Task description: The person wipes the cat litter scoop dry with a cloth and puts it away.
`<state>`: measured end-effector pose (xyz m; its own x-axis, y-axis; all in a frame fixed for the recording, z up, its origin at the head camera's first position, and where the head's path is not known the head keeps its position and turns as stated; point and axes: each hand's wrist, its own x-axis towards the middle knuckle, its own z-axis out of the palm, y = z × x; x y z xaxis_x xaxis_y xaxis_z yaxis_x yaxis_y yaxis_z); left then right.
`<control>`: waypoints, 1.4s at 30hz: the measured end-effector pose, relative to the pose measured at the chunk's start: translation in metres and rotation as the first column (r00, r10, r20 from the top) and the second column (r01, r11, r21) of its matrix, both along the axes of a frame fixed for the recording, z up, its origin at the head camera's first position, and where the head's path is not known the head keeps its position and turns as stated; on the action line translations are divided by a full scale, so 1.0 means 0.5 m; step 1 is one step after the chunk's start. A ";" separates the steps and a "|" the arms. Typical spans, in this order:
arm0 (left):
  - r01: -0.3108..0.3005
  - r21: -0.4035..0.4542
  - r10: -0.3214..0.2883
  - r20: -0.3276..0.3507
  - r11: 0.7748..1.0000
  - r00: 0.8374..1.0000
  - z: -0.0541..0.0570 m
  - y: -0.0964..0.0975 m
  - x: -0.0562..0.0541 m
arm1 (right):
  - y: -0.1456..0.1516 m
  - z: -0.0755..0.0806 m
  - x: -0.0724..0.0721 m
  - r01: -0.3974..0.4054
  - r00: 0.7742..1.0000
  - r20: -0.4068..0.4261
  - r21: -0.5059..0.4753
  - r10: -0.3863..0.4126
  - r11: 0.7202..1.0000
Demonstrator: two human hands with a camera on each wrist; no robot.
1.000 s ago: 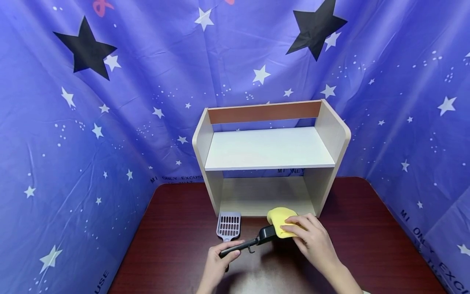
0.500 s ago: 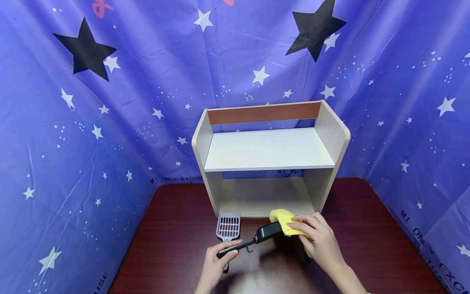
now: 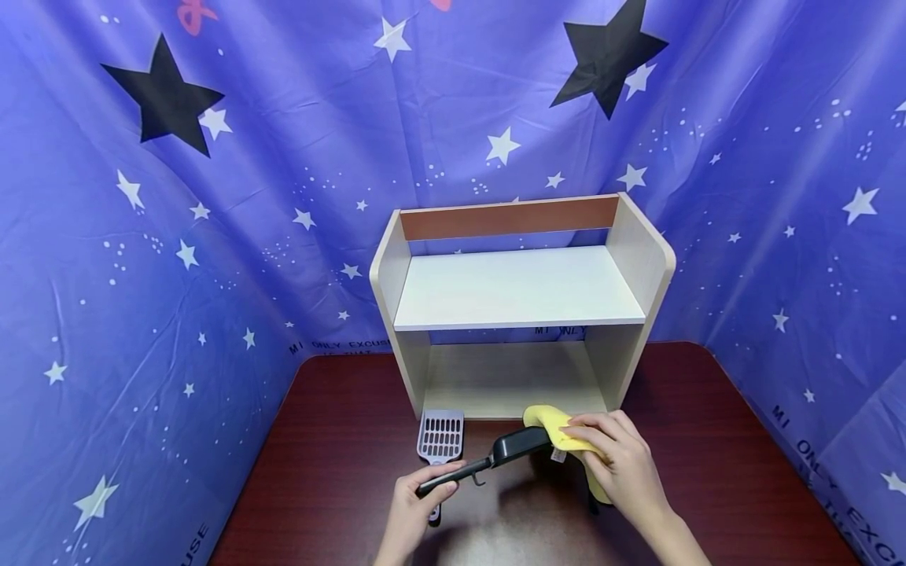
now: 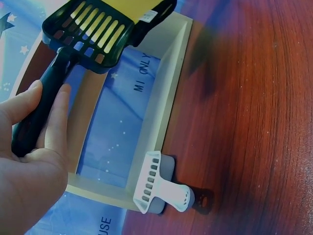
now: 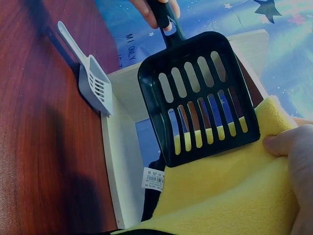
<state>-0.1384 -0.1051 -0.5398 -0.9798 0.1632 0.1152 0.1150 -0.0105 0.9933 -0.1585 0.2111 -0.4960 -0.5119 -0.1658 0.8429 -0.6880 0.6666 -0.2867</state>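
My left hand grips the handle of a black slotted litter scoop, holding it above the table. In my right hand is a yellow cloth, pinched between thumb and fingers. The cloth drapes over the scoop's front edge and shows yellow through its slots in the right wrist view. A white barcode tag and a black strip hang by the cloth. A pale grey litter scoop lies on the table left of the black one, its slotted pan against the shelf's front.
A two-tier shelf unit with pale side panels stands at the back of the dark red wooden table. Blue star-printed curtains hang behind it and on both sides.
My right hand has drawn the yellow cloth rightward along the scoop toward its front edge, baring more of the black pan. The left hand and scoop have shifted very slightly.
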 end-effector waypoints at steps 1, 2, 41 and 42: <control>0.000 -0.001 0.000 -0.003 1.000 1.000 0.000 0.000 0.000 | 0.001 -0.001 0.000 0.001 1.000 0.002 -0.002 -0.001 1.000; -0.001 -0.002 0.001 -0.005 1.000 1.000 0.000 0.000 0.000 | 0.002 -0.002 0.000 0.003 1.000 0.006 -0.003 -0.003 1.000; 0.185 -0.047 -0.189 -0.116 0.982 0.975 -0.012 0.007 0.001 | -0.033 0.063 -0.012 -0.015 0.955 0.296 0.084 -0.010 0.996; 0.184 -0.046 -0.188 -0.113 0.982 0.976 -0.012 0.007 0.001 | -0.037 0.062 -0.011 -0.026 0.954 0.301 0.089 -0.002 0.996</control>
<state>-0.1378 -0.1015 -0.5459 -0.9121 0.3474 0.2177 0.2294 -0.0077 0.9733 -0.1642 0.1928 -0.4650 -0.7368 -0.2424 0.6311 -0.5874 0.6917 -0.4201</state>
